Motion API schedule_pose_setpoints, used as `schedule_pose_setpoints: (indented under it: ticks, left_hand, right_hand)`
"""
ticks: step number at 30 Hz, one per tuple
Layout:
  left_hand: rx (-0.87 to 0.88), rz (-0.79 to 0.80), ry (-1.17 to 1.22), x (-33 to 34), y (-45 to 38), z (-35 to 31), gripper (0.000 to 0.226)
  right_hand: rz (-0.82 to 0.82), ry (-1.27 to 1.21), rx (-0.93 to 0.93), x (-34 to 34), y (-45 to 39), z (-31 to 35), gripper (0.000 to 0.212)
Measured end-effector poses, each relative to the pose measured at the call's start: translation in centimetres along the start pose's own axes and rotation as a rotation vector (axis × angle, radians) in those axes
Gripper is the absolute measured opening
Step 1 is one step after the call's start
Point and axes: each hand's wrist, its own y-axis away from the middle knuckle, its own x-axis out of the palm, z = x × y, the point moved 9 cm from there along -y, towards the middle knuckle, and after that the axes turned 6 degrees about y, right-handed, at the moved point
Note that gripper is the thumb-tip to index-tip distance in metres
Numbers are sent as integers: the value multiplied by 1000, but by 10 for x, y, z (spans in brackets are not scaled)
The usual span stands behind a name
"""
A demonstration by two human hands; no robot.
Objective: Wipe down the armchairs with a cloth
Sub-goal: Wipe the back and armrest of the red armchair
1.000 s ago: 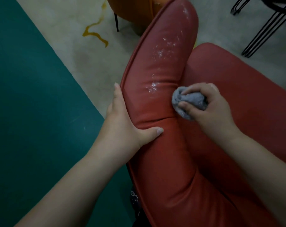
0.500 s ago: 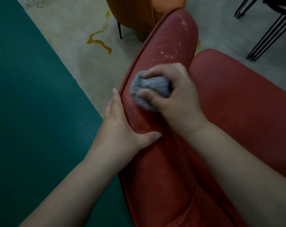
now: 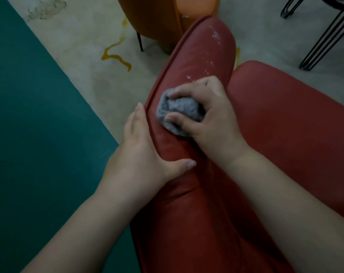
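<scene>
The right hand (image 3: 212, 113), at the centre of the frame, gripped a balled grey cloth (image 3: 177, 113), fingers and thumb curled round it, and pressed it on the padded arm of the red armchair (image 3: 187, 203). The left hand (image 3: 141, 152), just below and to the left, lay flat against the arm's outer side, fingers straight and thumb across the top. The two hands were close but apart. White specks (image 3: 214, 38) marked the arm toward the upper centre. Beyond it stood an orange chair (image 3: 157, 18). Black wire legs (image 3: 325, 36) showed at the upper right, and a teal floor area (image 3: 29, 125) filled the left.
</scene>
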Motion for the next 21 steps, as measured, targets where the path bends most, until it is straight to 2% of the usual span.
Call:
schedule_pose_setpoints:
  ticks: [2,5,7,9,11,13,19,21]
  left_hand:
    - [24,14,-28,0,-9,-4,145]
    - [41,23,-42,0,-20,-5,142]
    - [49,36,-51,2,-25,-7,143]
    - [55,39,-49,2,-28,-8,143]
    - [55,27,-22,2,-29,-8,141]
    - [53,19,-13,2,-29,-7,140]
    - [57,32,-39,3,-31,-7,141]
    - [64,20,-68,4,-35,-8,141]
  right_hand:
    - [-1,24,46,-4,-1,-16,33]
    - [-75,66,199,-34,9,-52,30]
    - [-144,47,239,-45,5,-56,28]
    - [-145,23,137,-32,-10,-34,27]
    - [-26,53,-4,-3,-21,-6,30]
    - [42,100,-27,9,-21,-5,31]
    - [-149,88,247,-47,-6,-73,27]
    - [-205,56,214,-44,-15,-61,26]
